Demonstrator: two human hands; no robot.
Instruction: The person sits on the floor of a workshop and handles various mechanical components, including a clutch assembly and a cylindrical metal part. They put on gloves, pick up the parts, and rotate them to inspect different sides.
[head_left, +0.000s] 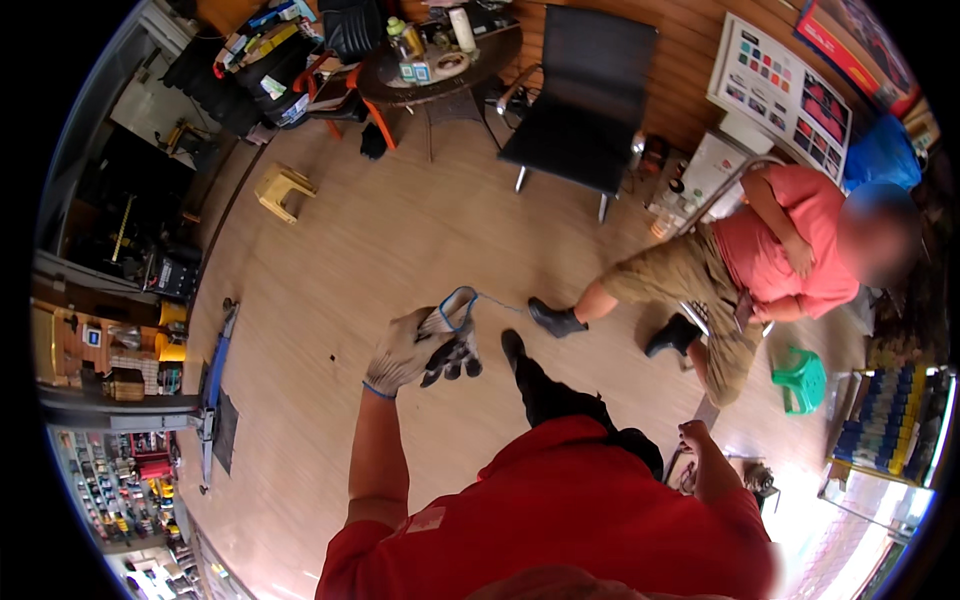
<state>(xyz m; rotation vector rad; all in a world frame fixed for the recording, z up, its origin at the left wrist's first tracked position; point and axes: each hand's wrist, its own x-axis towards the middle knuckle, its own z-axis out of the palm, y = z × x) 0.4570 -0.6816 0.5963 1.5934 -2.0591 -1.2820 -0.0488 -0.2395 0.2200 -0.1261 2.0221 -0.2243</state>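
My left hand (pixel 400 352), in a pale knitted glove with a blue-edged cuff, grips a second glove (pixel 455 335) with dark fingertips hanging down and a loose blue thread trailing from its cuff. My bare right hand (pixel 692 436) is out to the right beside my red shirt, fingers curled; whether anything is inside them is too small to tell.
Ahead stand a round table (pixel 390 85), black chair (pixel 570 115) and yellow stool (pixel 285 192). At right a seated person (pixel 770 240) stretches legs near my feet, beside a green stool (pixel 797 380). A blue floor jack (pixel 215 380) and shelves (pixel 120 470) are at left.
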